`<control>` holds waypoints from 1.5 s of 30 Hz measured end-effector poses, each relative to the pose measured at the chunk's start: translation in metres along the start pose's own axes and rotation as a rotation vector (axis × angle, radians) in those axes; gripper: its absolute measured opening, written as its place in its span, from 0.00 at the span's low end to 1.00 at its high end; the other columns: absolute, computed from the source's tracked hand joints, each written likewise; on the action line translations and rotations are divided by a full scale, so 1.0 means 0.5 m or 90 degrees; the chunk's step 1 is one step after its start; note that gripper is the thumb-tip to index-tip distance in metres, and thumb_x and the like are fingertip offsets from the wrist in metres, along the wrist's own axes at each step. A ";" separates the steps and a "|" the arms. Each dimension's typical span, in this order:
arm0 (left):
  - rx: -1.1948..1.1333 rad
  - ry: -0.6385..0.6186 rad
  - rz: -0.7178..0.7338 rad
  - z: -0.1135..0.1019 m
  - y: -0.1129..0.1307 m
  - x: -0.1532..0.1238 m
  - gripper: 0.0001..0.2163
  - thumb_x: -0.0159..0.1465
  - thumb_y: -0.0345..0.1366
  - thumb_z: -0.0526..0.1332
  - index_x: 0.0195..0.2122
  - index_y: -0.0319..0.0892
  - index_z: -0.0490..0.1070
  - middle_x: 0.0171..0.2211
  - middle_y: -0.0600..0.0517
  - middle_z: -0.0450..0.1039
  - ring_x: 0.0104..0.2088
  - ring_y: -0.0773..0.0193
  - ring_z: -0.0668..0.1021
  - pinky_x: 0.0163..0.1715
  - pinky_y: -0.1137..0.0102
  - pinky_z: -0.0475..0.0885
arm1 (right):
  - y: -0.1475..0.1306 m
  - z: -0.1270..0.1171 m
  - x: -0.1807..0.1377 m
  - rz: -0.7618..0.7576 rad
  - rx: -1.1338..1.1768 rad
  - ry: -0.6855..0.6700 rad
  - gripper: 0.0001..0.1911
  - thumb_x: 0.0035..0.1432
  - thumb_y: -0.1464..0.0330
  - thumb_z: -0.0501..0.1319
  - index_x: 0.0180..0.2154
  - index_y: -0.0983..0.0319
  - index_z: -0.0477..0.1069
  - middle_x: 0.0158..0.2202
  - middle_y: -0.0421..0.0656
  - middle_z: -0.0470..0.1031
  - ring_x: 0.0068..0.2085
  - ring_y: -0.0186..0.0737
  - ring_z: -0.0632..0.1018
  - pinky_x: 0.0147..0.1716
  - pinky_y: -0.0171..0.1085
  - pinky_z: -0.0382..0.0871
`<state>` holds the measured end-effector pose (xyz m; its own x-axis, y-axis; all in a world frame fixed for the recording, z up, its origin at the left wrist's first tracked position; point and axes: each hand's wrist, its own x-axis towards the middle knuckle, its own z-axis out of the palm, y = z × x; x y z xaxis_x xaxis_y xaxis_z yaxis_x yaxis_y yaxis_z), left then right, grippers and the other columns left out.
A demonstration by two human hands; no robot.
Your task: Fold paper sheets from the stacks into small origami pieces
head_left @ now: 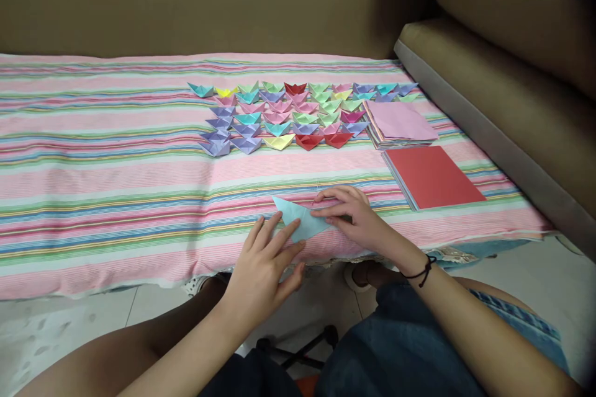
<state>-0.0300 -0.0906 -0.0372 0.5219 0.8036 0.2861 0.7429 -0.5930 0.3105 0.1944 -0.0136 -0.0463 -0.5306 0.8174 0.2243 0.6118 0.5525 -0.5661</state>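
A light blue sheet of origami paper (298, 214), folded into a triangle, lies flat on the striped cloth near its front edge. My left hand (263, 267) reaches over from the lower left with its fingers spread, fingertips resting on the paper's left and lower side. From the right, my right hand (351, 214) lays its outstretched fingers on the paper's right end, covering that corner. Neither hand grips the sheet. Beyond the hands stand several rows of small folded paper boats (279, 113) in many colours.
To the right are a stack of square paper with a pink top sheet (403, 121) and another with a red top sheet (435, 177). A striped cloth (102, 180) covers the surface. Brown cushions (503, 80) border the right side, and a brown backrest (200, 3) rises behind.
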 end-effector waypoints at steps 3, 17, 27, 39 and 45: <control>-0.013 0.002 0.004 -0.003 -0.004 -0.002 0.12 0.63 0.32 0.55 0.44 0.45 0.74 0.56 0.52 0.68 0.61 0.49 0.63 0.58 0.49 0.60 | 0.001 0.000 0.000 0.000 -0.005 -0.002 0.16 0.59 0.74 0.59 0.42 0.47 0.76 0.50 0.39 0.73 0.53 0.45 0.68 0.52 0.52 0.56; -0.050 -0.008 0.034 -0.021 -0.037 0.034 0.07 0.63 0.35 0.57 0.41 0.41 0.70 0.44 0.48 0.75 0.50 0.55 0.69 0.49 0.58 0.64 | -0.023 -0.018 -0.001 -0.079 -0.040 -0.005 0.13 0.53 0.65 0.66 0.43 0.53 0.75 0.53 0.44 0.70 0.55 0.49 0.67 0.53 0.54 0.57; -0.112 0.044 0.024 -0.016 -0.042 0.061 0.09 0.66 0.33 0.53 0.43 0.44 0.71 0.39 0.48 0.75 0.40 0.59 0.72 0.41 0.63 0.64 | -0.044 -0.015 0.004 -0.193 -0.037 0.067 0.11 0.62 0.72 0.53 0.38 0.57 0.74 0.36 0.41 0.80 0.38 0.38 0.77 0.53 0.49 0.63; -0.607 -0.005 -0.306 -0.045 -0.009 0.100 0.22 0.57 0.48 0.61 0.17 0.42 0.52 0.17 0.60 0.45 0.19 0.74 0.53 0.18 0.74 0.47 | -0.096 -0.034 0.022 0.120 0.430 0.008 0.05 0.53 0.67 0.62 0.28 0.61 0.75 0.26 0.41 0.75 0.28 0.37 0.75 0.26 0.34 0.68; -0.655 0.027 -0.342 -0.020 -0.013 0.098 0.18 0.54 0.48 0.64 0.21 0.39 0.63 0.16 0.61 0.47 0.19 0.74 0.54 0.18 0.75 0.48 | -0.086 -0.020 0.023 0.139 0.419 -0.038 0.06 0.52 0.67 0.62 0.26 0.63 0.74 0.23 0.40 0.72 0.25 0.34 0.71 0.24 0.33 0.64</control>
<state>-0.0136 -0.0479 -0.0164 0.2140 0.9734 -0.0823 0.1620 0.0477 0.9856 0.1677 -0.0262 -0.0113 -0.4790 0.8777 0.0180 0.2342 0.1475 -0.9609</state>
